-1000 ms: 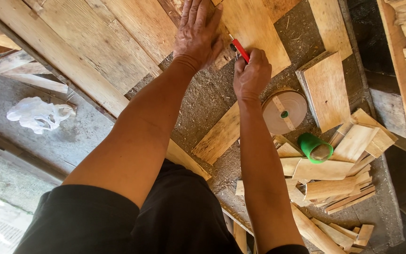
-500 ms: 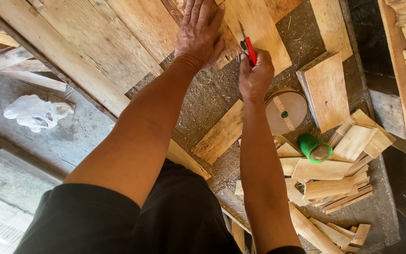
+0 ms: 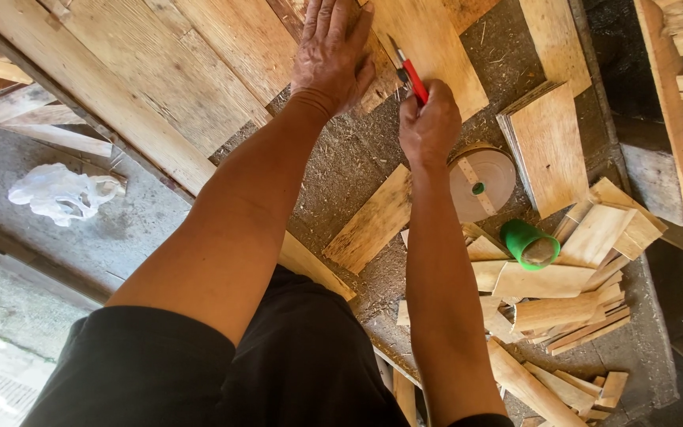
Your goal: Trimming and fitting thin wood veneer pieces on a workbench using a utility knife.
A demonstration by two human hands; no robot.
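A green cup (image 3: 530, 243) lies by a round wooden disc (image 3: 481, 184); offcuts (image 3: 551, 292) heaped nearby, white crumpled bag (image 3: 61, 192) far off.

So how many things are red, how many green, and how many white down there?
Red: 1, the red-handled tool in the right hand
Green: 1, the green cup on its side
White: 1, the crumpled white bag on the floor
Total: 3

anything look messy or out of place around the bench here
Mostly clutter. Wood offcuts lie in a loose, crisscross heap right of the right hand, and a green cup lies tipped on its side among them. Sawdust covers the bench top. A crumpled white bag lies on the floor to the left.
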